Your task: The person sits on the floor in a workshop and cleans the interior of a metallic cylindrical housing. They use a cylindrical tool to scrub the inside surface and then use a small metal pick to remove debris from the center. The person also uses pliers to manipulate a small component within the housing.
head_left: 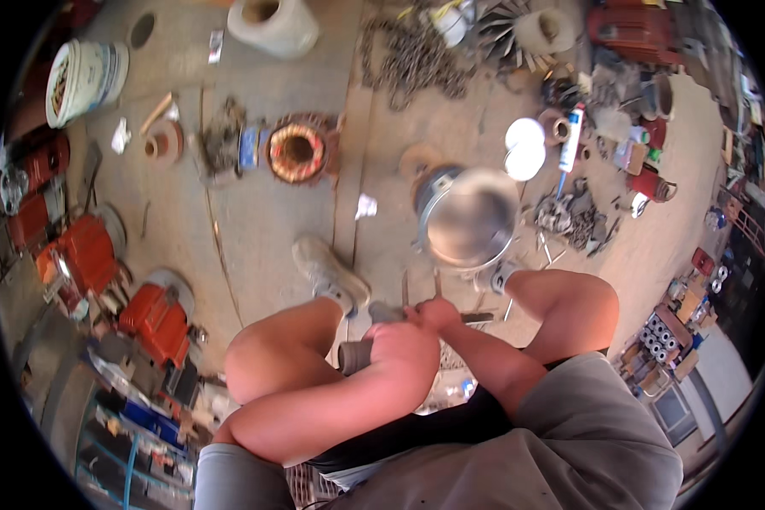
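I sit with both knees up, and my hands meet between them, low in the picture. My left hand [397, 344] is closed around a dark grey cylindrical part [354, 357]. My right hand [438, 314] grips a thin dark tool [476, 318] that points right, over the part. Two thin metal rods [406, 289] stick up just beyond my fingers. A shiny round metal housing [470, 217] lies on the floor just ahead of my hands, its open side up. What my hands touch underneath is hidden.
My shoe [329, 270] rests on the concrete floor. Ahead lie a copper-wound stator [297, 150], a chain pile [416, 59], a white bucket [83, 78], two white lids [524, 146] and a sealant tube [571, 136]. Red motor pumps [157, 314] crowd the left; scrap parts [574, 214] lie right.
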Demonstrator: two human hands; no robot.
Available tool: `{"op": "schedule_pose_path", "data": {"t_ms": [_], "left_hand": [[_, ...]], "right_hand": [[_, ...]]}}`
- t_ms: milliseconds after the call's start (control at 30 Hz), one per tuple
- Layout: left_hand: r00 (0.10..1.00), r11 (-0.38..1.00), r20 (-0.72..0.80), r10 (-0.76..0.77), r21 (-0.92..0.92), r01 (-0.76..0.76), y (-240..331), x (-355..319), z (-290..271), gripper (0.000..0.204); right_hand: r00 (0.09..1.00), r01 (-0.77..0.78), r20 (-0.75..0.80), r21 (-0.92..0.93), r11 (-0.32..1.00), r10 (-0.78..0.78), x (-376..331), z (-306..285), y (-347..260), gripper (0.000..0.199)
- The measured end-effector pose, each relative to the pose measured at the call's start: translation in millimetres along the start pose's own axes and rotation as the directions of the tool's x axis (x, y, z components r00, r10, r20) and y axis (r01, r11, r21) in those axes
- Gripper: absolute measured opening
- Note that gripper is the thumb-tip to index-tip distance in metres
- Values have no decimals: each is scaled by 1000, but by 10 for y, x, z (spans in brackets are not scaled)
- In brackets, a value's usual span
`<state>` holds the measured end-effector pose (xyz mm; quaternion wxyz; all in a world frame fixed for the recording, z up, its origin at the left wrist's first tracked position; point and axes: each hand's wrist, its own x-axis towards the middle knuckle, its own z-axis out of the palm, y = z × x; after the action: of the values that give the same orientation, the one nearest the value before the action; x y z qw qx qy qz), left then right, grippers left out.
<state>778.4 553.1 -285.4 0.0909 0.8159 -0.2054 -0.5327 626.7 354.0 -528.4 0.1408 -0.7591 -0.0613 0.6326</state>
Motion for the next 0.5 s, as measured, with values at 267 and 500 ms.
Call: {"op": "schedule_pose_path", "data": {"t_ms": [267, 500], "left_hand": [[981, 983, -126, 150, 121, -135, -252, -309, -212, 28], [960, 962, -196, 202, 226, -157, 249, 31, -195, 28]], "right_hand": [[987, 158, -20, -126, 979, -162, 1252, -331, -66, 39], [981, 143, -86, -275, 951, -172, 1430, -768, 11, 25]]}}
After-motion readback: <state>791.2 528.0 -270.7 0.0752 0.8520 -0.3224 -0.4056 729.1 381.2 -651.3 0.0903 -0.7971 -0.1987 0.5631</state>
